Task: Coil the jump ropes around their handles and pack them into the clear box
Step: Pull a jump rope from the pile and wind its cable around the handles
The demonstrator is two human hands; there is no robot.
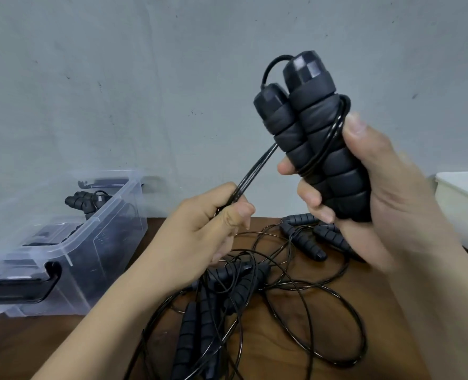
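Observation:
My right hand (386, 176) grips a pair of black ribbed jump rope handles (312, 133) held upright side by side, with a few turns of thin black cord (326, 144) wound round them. From the handles several cord strands run down-left into my left hand (208, 223), which pinches them taut in a fist. On the left stands the clear box (95, 242), open, with at least one coiled rope (86, 202) inside. A tangle of loose ropes and handles (227, 292) lies on the brown table below my hands.
A white container (463, 209) sits at the right edge of the table. The clear box has a black latch handle (21, 289) on its near side. A grey wall rises directly behind the table. Loose cord loops (323, 311) spread over the table's middle.

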